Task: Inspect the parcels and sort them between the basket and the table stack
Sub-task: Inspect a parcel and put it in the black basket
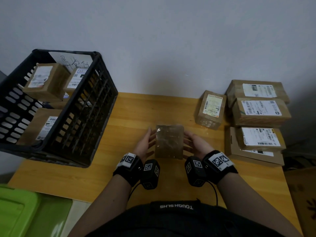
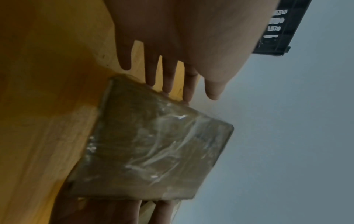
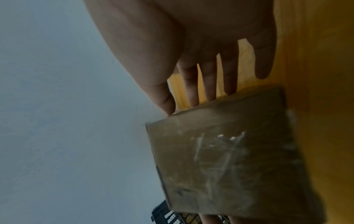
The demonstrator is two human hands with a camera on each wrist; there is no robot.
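Glossy taped cardboard parcel point(image 1: 169, 141), smooth wooden table point(image 1: 136, 110), seemingly plastic basket point(image 1: 89, 106)

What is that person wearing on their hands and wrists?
The left hand and right hand are bare: no gloves, no sleeves. Each wrist carries a black strap with a white plate printed with black square code patterns, plus a blocky black camera unit bearing similar codes. Thin black cables trail back from the units.

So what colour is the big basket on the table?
Black basket, seen best in the head view.
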